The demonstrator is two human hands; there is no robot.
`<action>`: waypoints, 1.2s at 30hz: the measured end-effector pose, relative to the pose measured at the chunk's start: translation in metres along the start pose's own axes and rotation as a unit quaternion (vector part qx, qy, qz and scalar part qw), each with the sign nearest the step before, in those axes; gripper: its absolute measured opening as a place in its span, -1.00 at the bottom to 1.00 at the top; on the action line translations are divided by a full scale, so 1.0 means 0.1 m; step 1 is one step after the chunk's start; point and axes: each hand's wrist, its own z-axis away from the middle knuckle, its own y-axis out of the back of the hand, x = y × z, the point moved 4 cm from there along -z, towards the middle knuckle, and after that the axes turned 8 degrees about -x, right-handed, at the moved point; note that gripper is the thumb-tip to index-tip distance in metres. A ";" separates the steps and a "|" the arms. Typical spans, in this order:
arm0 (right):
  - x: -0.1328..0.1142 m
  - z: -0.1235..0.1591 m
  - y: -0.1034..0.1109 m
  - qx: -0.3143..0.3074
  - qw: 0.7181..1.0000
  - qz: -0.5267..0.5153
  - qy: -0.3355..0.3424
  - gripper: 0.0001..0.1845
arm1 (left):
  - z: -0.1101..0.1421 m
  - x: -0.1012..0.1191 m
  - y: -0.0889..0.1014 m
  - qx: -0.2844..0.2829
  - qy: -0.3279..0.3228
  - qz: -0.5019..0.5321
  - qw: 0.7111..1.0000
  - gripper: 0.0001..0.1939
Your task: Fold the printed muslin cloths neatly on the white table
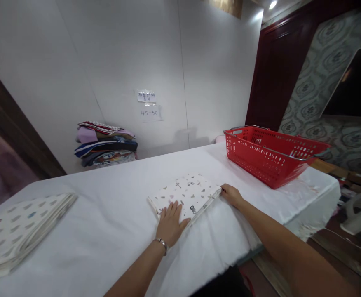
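Left hand (169, 225) flat on the near left side of a folded printed cloth (193, 189), grip open, nothing grasped; right hand (231, 195)'s grip looks closed on the cloth's right corner, near the front edge of the white-covered table (106, 231). Best done with light, even left pressure, the right drawing the corner square so layers align. Beyond: red basket (273, 167) at right, clothes pile (108, 146) by the wall (121, 49).

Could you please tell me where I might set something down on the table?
The widest bare patch of table lies between the left cloth and middle cloth; another lies behind the middle cloth, before the wall. It is crowded where the left hand and right hand touch the middle cloth, and at the basket.
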 end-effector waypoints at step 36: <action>-0.69 -0.26 -0.34 -0.108 0.976 0.167 0.089 -0.43 | -0.17 -0.08 0.08 -0.012 0.100 0.055 0.993 -0.22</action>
